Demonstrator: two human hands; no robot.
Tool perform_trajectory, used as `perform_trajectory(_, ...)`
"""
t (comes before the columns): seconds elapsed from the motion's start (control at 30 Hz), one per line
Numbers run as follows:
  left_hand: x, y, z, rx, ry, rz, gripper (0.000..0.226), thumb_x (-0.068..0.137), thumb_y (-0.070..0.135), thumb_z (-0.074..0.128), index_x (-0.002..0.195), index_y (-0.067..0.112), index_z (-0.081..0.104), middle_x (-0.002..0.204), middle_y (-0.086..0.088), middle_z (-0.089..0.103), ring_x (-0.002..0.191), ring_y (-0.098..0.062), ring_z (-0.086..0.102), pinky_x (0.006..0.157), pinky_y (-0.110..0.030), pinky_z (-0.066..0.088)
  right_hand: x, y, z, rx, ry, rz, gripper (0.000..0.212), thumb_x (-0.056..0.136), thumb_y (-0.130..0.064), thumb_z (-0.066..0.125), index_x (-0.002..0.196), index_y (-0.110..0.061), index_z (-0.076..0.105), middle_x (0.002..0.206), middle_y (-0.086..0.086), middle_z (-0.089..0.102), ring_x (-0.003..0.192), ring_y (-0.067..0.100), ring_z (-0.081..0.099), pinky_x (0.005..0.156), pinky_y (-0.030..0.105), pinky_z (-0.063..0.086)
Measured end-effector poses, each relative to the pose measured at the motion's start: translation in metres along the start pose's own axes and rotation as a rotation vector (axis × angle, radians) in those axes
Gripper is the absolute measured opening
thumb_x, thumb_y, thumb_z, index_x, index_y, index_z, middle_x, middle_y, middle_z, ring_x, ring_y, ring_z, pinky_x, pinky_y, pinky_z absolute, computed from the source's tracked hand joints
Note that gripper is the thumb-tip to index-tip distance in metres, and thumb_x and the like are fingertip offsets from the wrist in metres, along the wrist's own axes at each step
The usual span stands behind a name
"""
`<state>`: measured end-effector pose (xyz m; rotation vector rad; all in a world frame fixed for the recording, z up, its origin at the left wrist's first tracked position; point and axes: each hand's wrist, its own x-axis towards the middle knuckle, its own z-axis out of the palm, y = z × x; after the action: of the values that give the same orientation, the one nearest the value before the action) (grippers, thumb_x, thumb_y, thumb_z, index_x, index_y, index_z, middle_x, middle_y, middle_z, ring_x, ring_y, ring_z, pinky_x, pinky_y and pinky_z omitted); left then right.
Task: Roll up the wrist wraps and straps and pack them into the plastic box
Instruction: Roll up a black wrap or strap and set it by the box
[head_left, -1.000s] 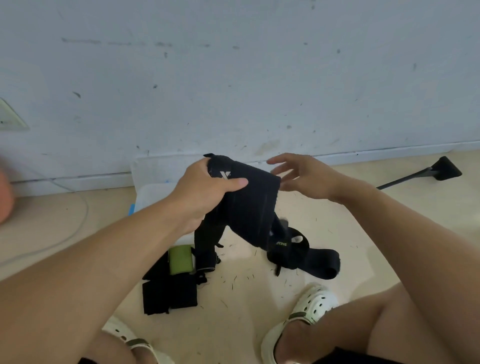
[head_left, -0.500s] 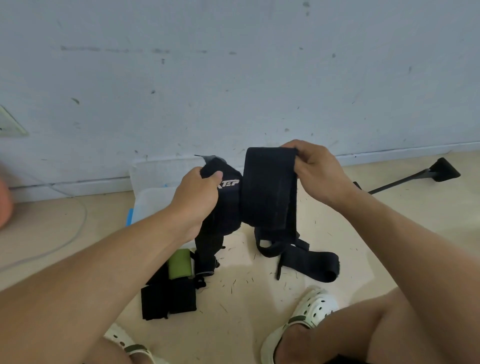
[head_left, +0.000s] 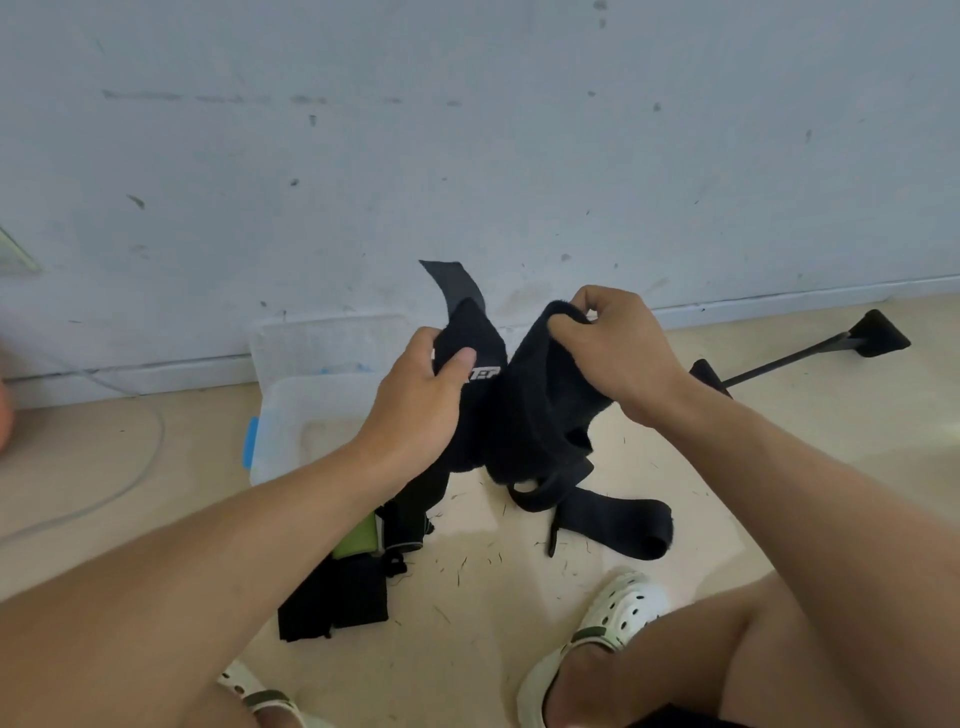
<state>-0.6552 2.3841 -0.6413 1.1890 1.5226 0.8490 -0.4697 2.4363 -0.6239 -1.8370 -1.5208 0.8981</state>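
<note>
Meanwhile, left hand (head_left: 415, 400) and right hand (head_left: 613, 348) gripping black wrap (head_left: 524, 415), plastic box (head_left: 311, 400) behind

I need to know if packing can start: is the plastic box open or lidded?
Open. The plastic box sits on the floor with no lid over its rim; its pale inside shows. Whether it holds anything, I cannot tell.
</note>
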Motion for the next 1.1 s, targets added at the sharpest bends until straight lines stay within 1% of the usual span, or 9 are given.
perform_trajectory(0.1, -0.011, 0.004, 0.006, -0.020, -0.127, -0.022, 0.042, 0.085, 0.051, 0.078, 0.117, 0.034, 0.057, 0.103, 0.015, 0.072, 0.094, -0.003, 0.070, 0.069, -0.014, 0.049, -0.004, -0.001, 0.006, -0.070, -0.029, -0.056, 0.015, 0.082, -0.023, 0.065, 0.073, -0.017, 0.055, 0.050, -0.007, 0.056, 0.042, 0.007, 0.047, 0.045, 0.020, 0.036)
perform_trajectory(0.2, -0.015, 0.002, 0.012, 0.000, -0.114, -0.036, 0.058, 0.073, 0.043, 0.090, 0.118, 0.034, 0.055, 0.106, 0.017, 0.070, 0.094, 0.000, 0.068, 0.064, -0.010, 0.049, -0.007, -0.004, 0.010, -0.151, -0.050, -0.114, 0.015, 0.082, -0.024, 0.070, 0.076, -0.015, 0.058, 0.056, 0.002, 0.064, 0.045, 0.010, 0.051, 0.046, 0.021, 0.041)
perform_trajectory(0.37, -0.011, 0.001, 0.010, -0.003, -0.088, -0.119, 0.033, 0.088, 0.018, 0.073, 0.116, 0.025, 0.057, 0.101, 0.002, 0.068, 0.086, -0.011, 0.066, 0.064, -0.022, 0.045, -0.005, -0.004, 0.009, -0.172, -0.136, -0.097, 0.026, 0.079, -0.037, 0.084, 0.080, -0.020, 0.065, 0.075, -0.001, 0.073, 0.067, 0.012, 0.067, 0.056, 0.024, 0.048)
perform_trajectory(0.5, -0.006, 0.000, 0.006, 0.023, -0.044, -0.111, 0.026, 0.092, 0.009, 0.060, 0.114, 0.023, 0.060, 0.094, 0.003, 0.066, 0.080, -0.010, 0.062, 0.061, -0.023, 0.041, 0.001, -0.007, -0.005, -0.216, -0.234, -0.158, 0.034, 0.072, -0.046, 0.091, 0.078, -0.021, 0.068, 0.075, 0.002, 0.074, 0.063, 0.013, 0.064, 0.062, 0.028, 0.051)
perform_trajectory(0.57, -0.003, 0.001, 0.002, 0.041, -0.014, -0.087, 0.028, 0.093, 0.005, 0.057, 0.113, 0.025, 0.060, 0.092, 0.006, 0.065, 0.080, -0.008, 0.062, 0.061, -0.022, 0.041, 0.006, -0.007, -0.017, -0.253, -0.256, -0.190, 0.032, 0.071, -0.045, 0.091, 0.079, -0.022, 0.070, 0.071, 0.000, 0.071, 0.059, 0.008, 0.060, 0.060, 0.022, 0.048)
perform_trajectory(0.63, -0.001, 0.001, -0.001, 0.038, -0.004, -0.075, 0.031, 0.093, 0.003, 0.055, 0.113, 0.026, 0.060, 0.095, 0.005, 0.067, 0.085, -0.012, 0.064, 0.065, -0.024, 0.046, 0.010, -0.004, -0.027, -0.290, -0.275, -0.200, 0.031, 0.071, -0.043, 0.092, 0.082, -0.023, 0.071, 0.069, -0.003, 0.066, 0.056, 0.003, 0.055, 0.057, 0.016, 0.044)
perform_trajectory(0.83, 0.005, -0.002, -0.004, -0.018, -0.012, -0.061, 0.040, 0.095, -0.003, 0.059, 0.119, 0.029, 0.059, 0.106, 0.007, 0.069, 0.099, -0.012, 0.066, 0.076, -0.025, 0.049, 0.019, 0.014, -0.034, -0.337, -0.301, -0.126, 0.032, 0.075, -0.047, 0.089, 0.093, -0.026, 0.073, 0.096, -0.004, 0.076, 0.090, 0.017, 0.071, 0.085, 0.035, 0.058)
perform_trajectory(0.97, 0.012, -0.004, -0.002, -0.183, -0.012, -0.117, 0.041, 0.093, -0.005, 0.064, 0.117, 0.029, 0.064, 0.108, 0.004, 0.074, 0.105, -0.017, 0.070, 0.093, -0.035, 0.055, 0.019, 0.017, -0.028, -0.364, -0.200, -0.191, 0.036, 0.079, -0.049, 0.084, 0.105, -0.030, 0.068, 0.108, -0.010, 0.067, 0.103, 0.010, 0.063, 0.087, 0.028, 0.049)
perform_trajectory(1.1, 0.017, -0.007, -0.002, -0.270, 0.009, -0.200, 0.039, 0.090, -0.003, 0.067, 0.117, 0.026, 0.066, 0.113, -0.001, 0.076, 0.110, -0.026, 0.070, 0.104, -0.052, 0.054, 0.003, 0.002, -0.032, -0.139, -0.444, -0.235, 0.028, 0.080, -0.046, 0.084, 0.085, -0.021, 0.073, 0.090, -0.009, 0.074, 0.088, 0.007, 0.066, 0.086, 0.027, 0.051)
